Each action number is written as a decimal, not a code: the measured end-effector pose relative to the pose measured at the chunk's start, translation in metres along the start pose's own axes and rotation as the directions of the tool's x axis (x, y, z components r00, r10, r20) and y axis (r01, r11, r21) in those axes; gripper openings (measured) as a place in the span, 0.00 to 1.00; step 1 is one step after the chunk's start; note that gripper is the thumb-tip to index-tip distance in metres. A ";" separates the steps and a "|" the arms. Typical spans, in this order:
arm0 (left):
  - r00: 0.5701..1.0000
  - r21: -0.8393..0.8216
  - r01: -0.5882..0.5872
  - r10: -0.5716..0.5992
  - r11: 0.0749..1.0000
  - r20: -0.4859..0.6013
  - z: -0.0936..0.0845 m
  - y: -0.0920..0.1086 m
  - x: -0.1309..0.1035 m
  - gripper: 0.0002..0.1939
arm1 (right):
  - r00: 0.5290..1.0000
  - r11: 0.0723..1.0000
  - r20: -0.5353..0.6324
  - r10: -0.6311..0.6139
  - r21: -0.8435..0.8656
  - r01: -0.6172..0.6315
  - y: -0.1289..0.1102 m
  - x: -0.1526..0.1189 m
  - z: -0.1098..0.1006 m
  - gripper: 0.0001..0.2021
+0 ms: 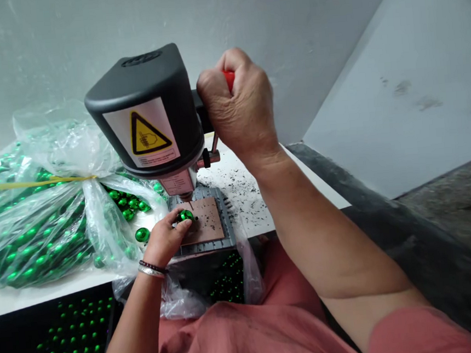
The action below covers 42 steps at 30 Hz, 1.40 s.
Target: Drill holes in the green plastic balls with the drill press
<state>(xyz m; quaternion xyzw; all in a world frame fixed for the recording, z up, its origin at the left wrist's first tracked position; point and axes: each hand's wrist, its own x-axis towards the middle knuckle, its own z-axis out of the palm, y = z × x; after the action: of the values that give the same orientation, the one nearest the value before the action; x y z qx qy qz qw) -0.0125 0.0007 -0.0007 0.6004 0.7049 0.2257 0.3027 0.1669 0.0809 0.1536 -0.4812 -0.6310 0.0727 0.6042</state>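
Observation:
My left hand [170,231] grips a shiny green ball [185,215] between thumb and fingers, over a brown board [208,217] on the grey base of a bench drill press. The drill's dark head [141,91], with a yellow warning label, stands above it. The bit [191,205] points down close beside the ball; whether it touches I cannot tell. My right hand [239,102] is closed round the red-tipped lever [230,80] on the right of the drill head. Another green ball [142,235] rests on the table just left of my left hand.
A large clear plastic bag [37,227] of green balls fills the table's left side, with a yellow tie [46,182]. Dark shavings [247,192] litter the white table right of the drill. Below the front edge, a dark box [74,339] holds many green balls. Walls stand behind and right.

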 end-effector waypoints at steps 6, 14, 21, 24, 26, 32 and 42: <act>1.000 0.001 -0.010 0.010 1.000 0.004 0.002 0.002 0.003 0.24 | 1.000 0.994 0.006 -0.010 0.106 0.010 0.002 -0.001 0.001 0.14; 1.000 0.164 -0.008 0.008 0.987 0.002 0.004 0.016 0.003 0.23 | 0.999 0.986 0.043 -0.034 0.163 0.027 0.003 -0.001 -0.001 0.14; 0.991 0.269 -0.127 0.131 0.955 0.003 0.013 0.019 0.011 0.21 | 0.999 0.980 0.038 -0.036 0.199 0.028 0.003 -0.003 -0.001 0.15; 0.987 0.257 -0.158 0.157 0.953 0.025 0.012 0.017 0.014 0.18 | 0.999 0.984 0.040 -0.014 0.177 0.007 0.004 -0.003 -0.001 0.14; 0.987 0.268 -0.158 0.154 0.950 0.037 0.012 0.016 0.015 0.15 | 0.999 0.986 0.048 -0.017 0.164 0.009 0.003 -0.004 -0.003 0.13; 0.987 0.272 -0.161 0.155 0.949 0.046 0.011 0.017 0.013 0.12 | 0.986 0.981 0.005 -0.165 0.106 0.164 -0.004 -0.031 -0.020 0.11; 0.985 0.266 -0.174 0.164 0.948 0.059 0.009 0.020 0.010 0.12 | 0.922 0.912 -0.072 -0.379 -0.200 0.359 0.012 -0.102 -0.030 0.04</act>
<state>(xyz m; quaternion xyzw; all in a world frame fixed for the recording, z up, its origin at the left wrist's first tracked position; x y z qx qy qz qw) 0.0067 0.0136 0.0047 0.6982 0.6694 0.1419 0.2103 0.1789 0.0017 0.0830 -0.4098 -0.6804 -0.1276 0.5940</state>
